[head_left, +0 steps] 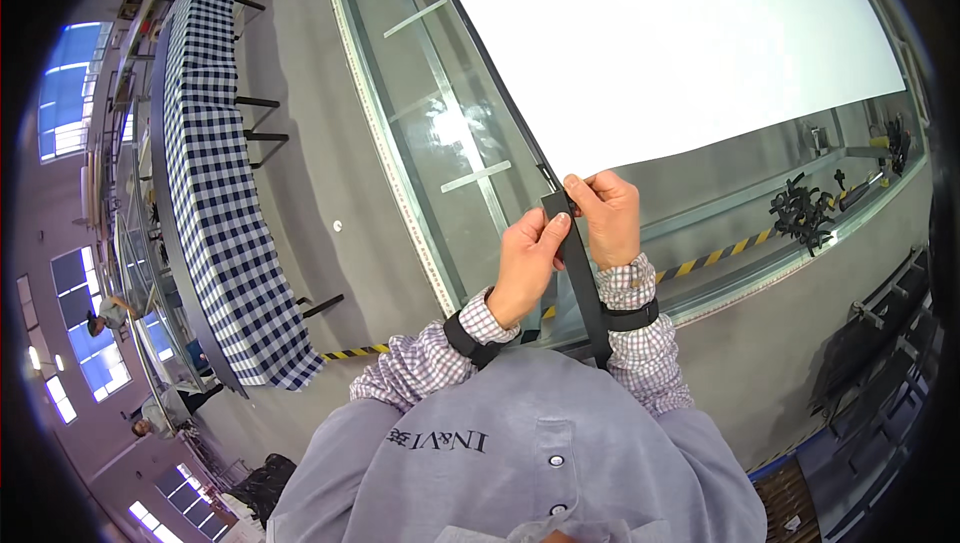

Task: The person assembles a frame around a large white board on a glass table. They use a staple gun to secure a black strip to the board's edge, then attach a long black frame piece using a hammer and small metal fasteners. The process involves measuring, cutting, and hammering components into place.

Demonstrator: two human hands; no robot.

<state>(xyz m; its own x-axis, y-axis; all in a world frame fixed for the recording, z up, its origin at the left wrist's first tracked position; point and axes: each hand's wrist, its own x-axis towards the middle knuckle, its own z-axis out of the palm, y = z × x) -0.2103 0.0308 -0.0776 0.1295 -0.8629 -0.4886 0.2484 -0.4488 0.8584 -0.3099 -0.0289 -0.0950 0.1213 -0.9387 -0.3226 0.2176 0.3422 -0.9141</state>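
Observation:
A long black flat bar (585, 303) runs from my chest up to the near corner of a large white sheet (680, 43). My left hand (528, 261) is closed round the bar just below its far end, with the thumb on top. My right hand (608, 221) pinches at the same end from the other side, its thumb and fingers close to the sheet's corner. A thin black rail (492, 78) edges the sheet's left side, and its end meets the bar at my hands. What lies under my right fingertips is hidden.
Beneath the sheet is a glass-topped table with a pale metal edge (385, 148). Black clamps (802, 211) lie on its right part. At left stands a long table under a checked cloth (215, 173). Black-and-yellow tape (715, 258) shows below. A person (112, 313) is far left.

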